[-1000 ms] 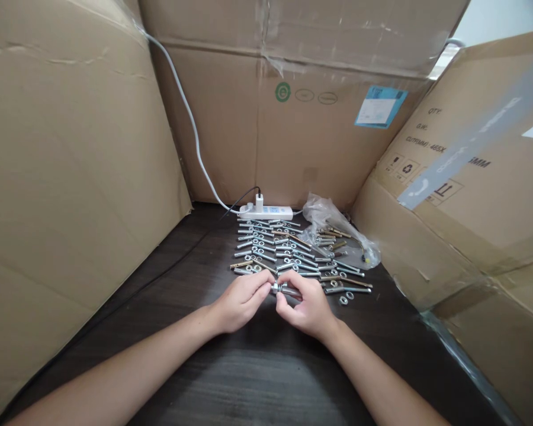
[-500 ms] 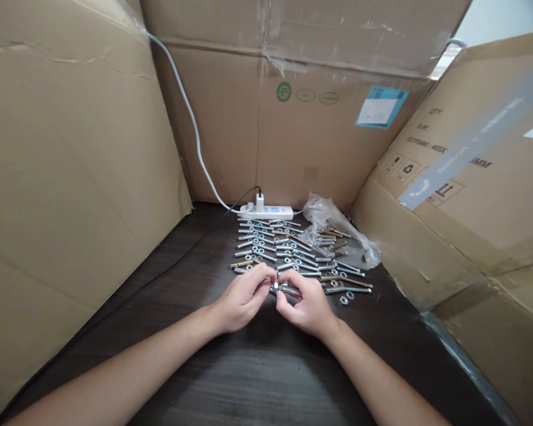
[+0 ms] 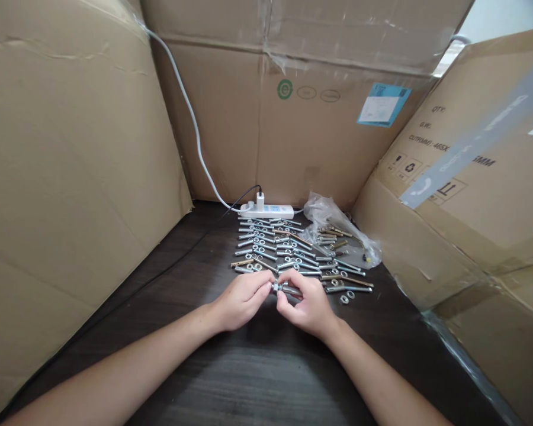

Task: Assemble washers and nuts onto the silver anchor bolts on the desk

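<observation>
Between my hands, just above the dark tabletop, an expansion bolt lies roughly level, with a shiny nut and what look like washers at its left end. My right hand is closed around its sleeve, thumb below and fingers above. At the nut end, the fingertips of my left hand are pinched together; they seem to grip the bolt's tip, partly hidden by the fingers. Rows of loose bolts, sleeves, nuts and washers lie just beyond both hands. A loose nut sits right of my right hand.
A white power strip with a plugged-in charger stands behind the rows. A clear plastic bag lies at the back right. A black cable runs across the table's left side. Tall cardboard boxes wall in the left, back and right.
The left fingers have straightened and drawn together slightly at the nut end. The right hand keeps its hold, and the bolt has barely moved.
</observation>
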`<state>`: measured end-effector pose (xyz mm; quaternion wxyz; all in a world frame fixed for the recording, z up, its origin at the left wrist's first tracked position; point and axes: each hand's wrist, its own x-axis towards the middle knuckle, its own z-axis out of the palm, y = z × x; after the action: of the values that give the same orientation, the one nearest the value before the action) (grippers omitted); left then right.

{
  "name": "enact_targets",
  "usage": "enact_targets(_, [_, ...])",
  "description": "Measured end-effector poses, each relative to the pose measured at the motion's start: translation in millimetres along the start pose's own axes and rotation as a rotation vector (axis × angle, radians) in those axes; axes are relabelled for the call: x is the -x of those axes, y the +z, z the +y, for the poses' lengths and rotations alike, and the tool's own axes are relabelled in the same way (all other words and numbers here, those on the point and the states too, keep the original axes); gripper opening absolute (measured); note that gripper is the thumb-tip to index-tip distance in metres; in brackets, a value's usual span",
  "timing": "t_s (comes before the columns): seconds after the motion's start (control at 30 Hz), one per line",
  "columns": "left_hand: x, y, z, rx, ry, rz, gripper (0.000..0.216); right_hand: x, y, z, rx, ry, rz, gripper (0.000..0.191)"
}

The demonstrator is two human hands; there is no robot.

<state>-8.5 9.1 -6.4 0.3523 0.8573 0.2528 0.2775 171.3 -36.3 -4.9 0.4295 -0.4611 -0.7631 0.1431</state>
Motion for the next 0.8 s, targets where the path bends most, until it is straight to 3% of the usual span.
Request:
enact_targets(0.17, [-0.3,0.4,1.7,-0.024,-0.008,0.003,0.023,1.1,0.4,0.3,0.003,0.014,-0.001,0.008])
enact_targets(0.4, [0.0,1.2,6.3,-0.005,0.013,0.122,0.015,0.5,1.6,2.7,0.007,0.039,-0.017,0.009])
enact_targets(0.8, [-1.5,-0.1,2.2,-0.04,0.017,0.031,0.026,-0.3,0.6,-0.5,0.011,0.018,-0.011,0.007])
